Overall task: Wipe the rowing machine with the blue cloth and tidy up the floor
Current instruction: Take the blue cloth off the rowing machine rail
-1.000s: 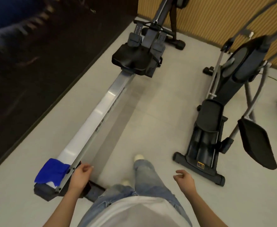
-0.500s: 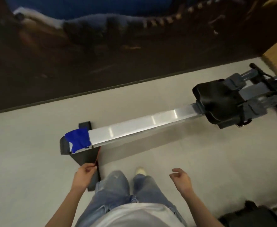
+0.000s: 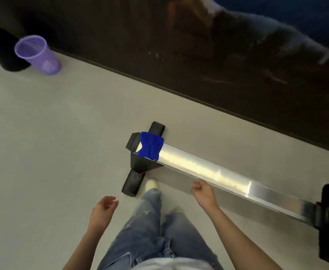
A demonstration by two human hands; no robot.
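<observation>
A wide stretch of pale floor (image 3: 52, 133) lies open beyond and to the outer side of the left hand (image 3: 103, 208), running up to the dark wall (image 3: 198, 65) whose base edge crosses diagonally past both hands. Just beyond the right hand (image 3: 203, 192), the rowing machine (image 3: 208, 168) runs along that wall, leaving a narrow strip of floor between rail and wall; the right hand hovers beside the rail's near edge, not touching it. One blue cloth (image 3: 151, 146) is draped over the rail's end, crumpled, ahead of and between the two hands, with the black foot bar crossing beneath it. Both hands are empty, fingers loosely curled and partly open. The silver rail shines with a bright reflection along its top. One purple mesh bin (image 3: 38, 55) stands far beyond the left hand, near the wall, touching a black object beside it.
</observation>
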